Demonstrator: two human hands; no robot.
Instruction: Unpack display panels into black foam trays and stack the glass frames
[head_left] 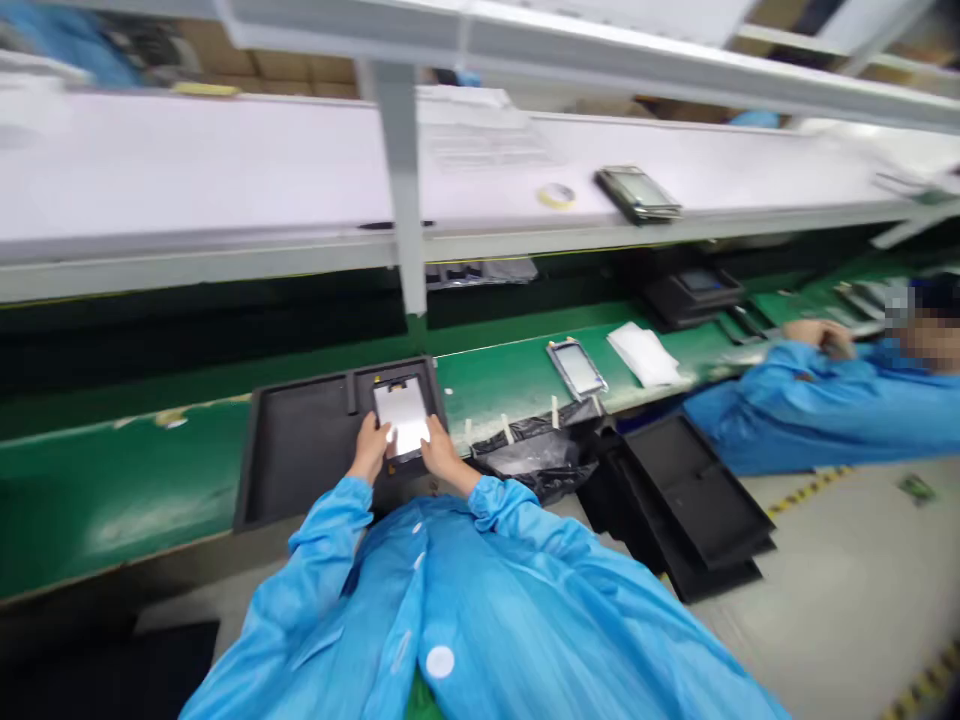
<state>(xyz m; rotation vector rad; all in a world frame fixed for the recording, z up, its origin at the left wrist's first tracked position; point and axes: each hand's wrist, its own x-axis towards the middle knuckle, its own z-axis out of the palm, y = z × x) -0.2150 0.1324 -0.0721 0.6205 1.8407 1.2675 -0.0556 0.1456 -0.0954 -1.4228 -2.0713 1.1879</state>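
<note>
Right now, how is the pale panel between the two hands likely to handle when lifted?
The panel is probably stiff: it looks flat between left hand and right hand. Its bright sheen suggests it may be slippery, and its screen-like look hints at fragility.

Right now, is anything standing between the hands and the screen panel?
Nothing visible is in the way. The left hand and right hand hold the screen panel at its lower left and right edges, over the black tray.

left grip (369, 450) clasped; right grip (441, 452) clasped; forearms (324, 530) angled inward
</note>
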